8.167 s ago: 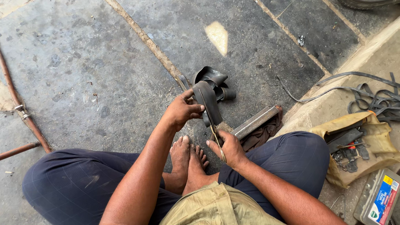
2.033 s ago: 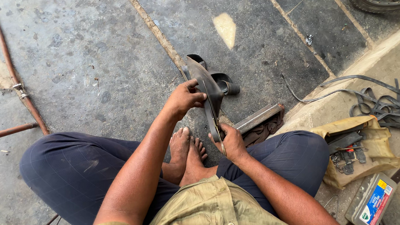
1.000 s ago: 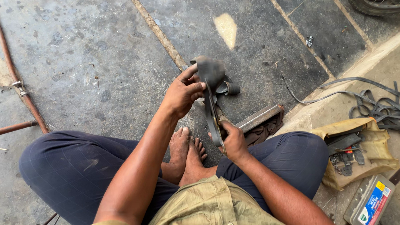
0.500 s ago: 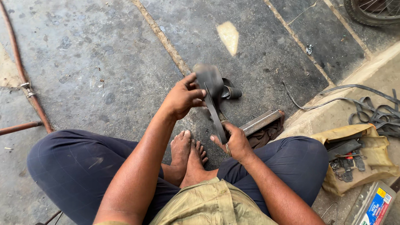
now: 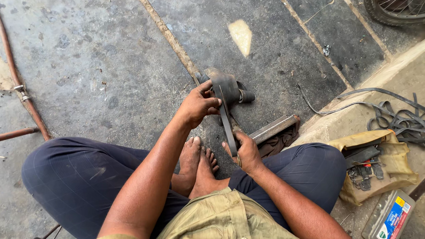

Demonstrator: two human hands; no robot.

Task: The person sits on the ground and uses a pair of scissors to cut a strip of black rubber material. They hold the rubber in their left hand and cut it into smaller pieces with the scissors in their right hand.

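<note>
- Since half a second ago, we see little change in the grip: the left hand [image 5: 199,105] remains at the top of the black rubber tube [image 5: 225,90], and the right hand [image 5: 245,150] stays low on the strip that runs down from it; the view has shifted slightly.
- We see the rubber tube held above the stone floor [image 5: 102,67], its folded upper part bunched just past the left fingers [image 5: 211,101] and a narrow band stretched straight down to the right hand.
- We find the left fingers closed around the tube's upper fold, thumb on top, so that hand is clamped on the rubber.
- We see the right fingers curled around the lower end of the band together with a small tool; what the tool is we cannot tell.
- Our left forearm reaches forward and up across the left knee, wrist bent slightly inward; the right forearm comes in from the lower right, with the hand just above the right thigh.
- We sit cross-legged, and the bare feet [image 5: 197,165] lie between the two hands, just beside the lower end of the band.
- We note a metal bar [image 5: 274,127] on the floor just right of the right hand, an open yellow pouch of tools [image 5: 374,165] further right, and loose rubber strips [image 5: 401,117] beyond it.
</note>
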